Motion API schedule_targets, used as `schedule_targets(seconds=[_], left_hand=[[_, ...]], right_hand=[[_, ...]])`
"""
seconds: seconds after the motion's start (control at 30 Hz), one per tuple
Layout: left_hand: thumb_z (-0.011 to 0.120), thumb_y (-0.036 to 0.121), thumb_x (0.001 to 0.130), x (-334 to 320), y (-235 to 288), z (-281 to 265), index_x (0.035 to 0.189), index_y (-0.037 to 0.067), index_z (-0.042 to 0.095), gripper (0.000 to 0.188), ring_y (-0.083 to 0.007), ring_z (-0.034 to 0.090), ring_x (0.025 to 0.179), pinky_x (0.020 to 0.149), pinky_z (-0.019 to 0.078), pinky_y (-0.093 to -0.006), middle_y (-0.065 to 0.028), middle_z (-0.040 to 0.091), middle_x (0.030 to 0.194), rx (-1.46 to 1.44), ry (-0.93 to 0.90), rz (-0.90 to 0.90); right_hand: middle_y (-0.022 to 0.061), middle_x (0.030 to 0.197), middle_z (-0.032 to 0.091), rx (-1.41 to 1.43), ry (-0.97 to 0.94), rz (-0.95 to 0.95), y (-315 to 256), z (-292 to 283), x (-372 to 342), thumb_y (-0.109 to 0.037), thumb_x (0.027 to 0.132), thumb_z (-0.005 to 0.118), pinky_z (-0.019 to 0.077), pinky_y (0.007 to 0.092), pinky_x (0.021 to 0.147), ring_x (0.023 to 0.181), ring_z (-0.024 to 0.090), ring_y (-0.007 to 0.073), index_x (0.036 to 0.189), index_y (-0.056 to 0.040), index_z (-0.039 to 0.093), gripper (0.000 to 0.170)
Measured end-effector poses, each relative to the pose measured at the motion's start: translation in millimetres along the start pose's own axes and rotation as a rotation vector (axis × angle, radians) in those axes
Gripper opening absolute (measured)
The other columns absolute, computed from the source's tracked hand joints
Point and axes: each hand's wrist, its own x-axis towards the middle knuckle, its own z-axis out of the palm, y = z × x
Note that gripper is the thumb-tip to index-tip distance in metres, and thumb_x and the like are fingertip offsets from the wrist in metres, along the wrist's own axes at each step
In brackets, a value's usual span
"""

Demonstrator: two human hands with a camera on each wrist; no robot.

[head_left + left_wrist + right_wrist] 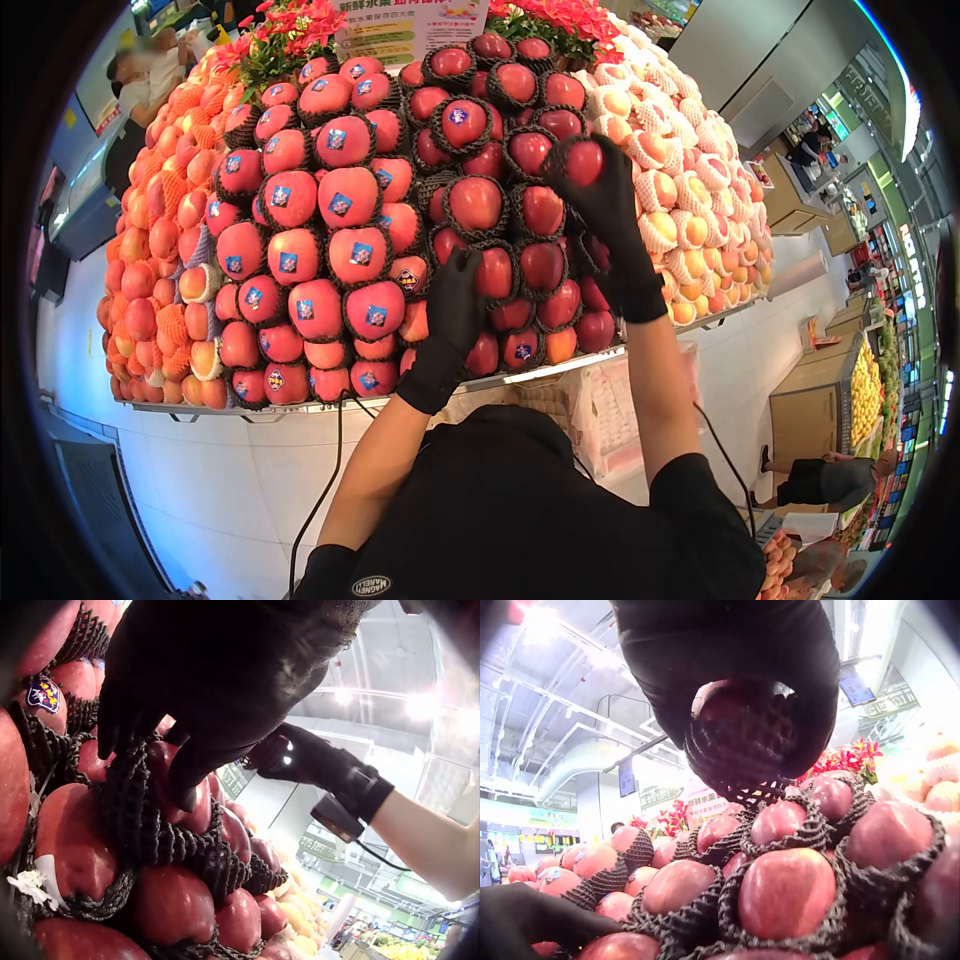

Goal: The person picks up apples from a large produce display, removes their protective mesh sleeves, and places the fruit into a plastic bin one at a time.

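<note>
In the head view, the black-gloved right hand (pixel 605 190) holds a dark red apple (pixel 584 162) above the pile's right side. The right wrist view shows that hand (pixel 735 645) curled round the apple (pixel 742 724), black foam netting hanging beneath. Lower on the pile, the gloved left hand (pixel 455 305) is at a red apple (pixel 495 273). Seen in the left wrist view, the left hand's (pixel 217 682) fingers and thumb grip a netted apple (pixel 196 814) that sits among others; part of it is hidden by the glove.
Stickered red apples (pixel 350 195) fill the pile's left-centre. Paler fruit in white netting (pixel 690 190) lies right, orange-red fruit (pixel 160 260) far left. Red flowers (pixel 560 25) and a sign (pixel 410 30) stand behind. A metal edge (pixel 520 376) borders the front, with clear packaging (pixel 605 410) below.
</note>
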Motion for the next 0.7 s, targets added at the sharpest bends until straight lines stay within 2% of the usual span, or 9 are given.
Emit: schedule_targets(seconds=[0.13,0.2,0.3,0.33,0.43,0.47,0.57,0.7], left_hand=[[0.071,0.002,0.063,1,4,-3,0.127,0.004,0.049,0.068,-0.043,0.044,0.12,0.101,0.0377,-0.0468,-0.0251,0.046,0.13,-0.044,-0.014,-0.046],[0.07,0.002,0.063,2,8,-7,0.127,0.004,0.049,0.067,-0.043,0.044,0.12,0.101,0.0378,-0.0466,-0.0251,0.046,0.13,-0.058,-0.022,-0.058],[0.069,0.002,0.064,2,9,-8,0.127,0.004,0.049,0.066,-0.0429,0.045,0.119,0.1,0.0386,-0.0462,-0.0253,0.046,0.13,-0.037,-0.021,-0.063],[0.069,0.002,0.064,2,10,-8,0.127,0.004,0.049,0.066,-0.0429,0.046,0.118,0.1,0.039,-0.046,-0.0254,0.046,0.13,-0.022,-0.016,-0.061],[0.068,0.003,0.063,4,10,-9,0.126,0.003,0.05,0.065,-0.0431,0.047,0.116,0.098,0.0403,-0.0455,-0.0258,0.046,0.129,-0.037,-0.054,-0.079],[0.068,0.003,0.063,4,10,-10,0.125,0.003,0.05,0.065,-0.0432,0.047,0.116,0.098,0.0407,-0.0455,-0.0259,0.046,0.129,-0.037,-0.046,-0.073],[0.067,0.003,0.062,4,11,-11,0.125,0.002,0.05,0.065,-0.0434,0.048,0.114,0.097,0.0415,-0.0456,-0.026,0.047,0.128,-0.04,-0.028,-0.064],[0.066,0.002,0.062,3,7,-7,0.125,0.002,0.05,0.064,-0.0432,0.049,0.113,0.096,0.0422,-0.0458,-0.0258,0.047,0.128,-0.02,-0.025,-0.073]], right_hand=[[0.021,0.115,0.057,-0.115,0.081,-0.123,17,32,67,-0.034,0.063,0.083,0.0462,0.0405,0.09,0.107,0.056,0.0288,0.117,0.0017,0.053,0.07],[0.0255,0.121,0.049,-0.232,0.144,-0.135,24,48,86,-0.039,0.063,0.079,0.0452,0.047,0.092,0.103,0.056,0.0403,0.124,-0.0065,0.048,0.076],[0.0249,0.12,0.05,-0.245,0.077,-0.04,16,67,110,-0.042,0.062,0.079,0.0469,0.0479,0.089,0.108,0.054,0.0414,0.126,-0.0093,0.047,0.079],[0.0245,0.122,0.048,-0.27,0.094,-0.06,29,79,120,-0.041,0.062,0.079,0.0481,0.0489,0.088,0.111,0.053,0.0418,0.128,-0.0132,0.046,0.079],[0.0239,0.125,0.046,-0.378,0.003,0.048,38,102,135,-0.037,0.063,0.078,0.0477,0.0478,0.091,0.113,0.052,0.0404,0.13,-0.0164,0.046,0.077],[0.0232,0.128,0.048,-0.413,-0.007,0.108,39,108,137,-0.045,0.058,0.08,0.0454,0.0466,0.094,0.115,0.053,0.0386,0.132,-0.0153,0.046,0.087],[0.0245,0.131,0.043,-0.407,-0.208,0.154,62,120,142,-0.035,0.062,0.078,0.0448,0.0466,0.096,0.119,0.049,0.0401,0.135,-0.019,0.042,0.084],[0.0235,0.135,0.042,-0.309,-0.205,-0.052,90,125,143,-0.039,0.056,0.082,0.0425,0.0459,0.099,0.122,0.045,0.0405,0.139,-0.0114,0.037,0.098]])
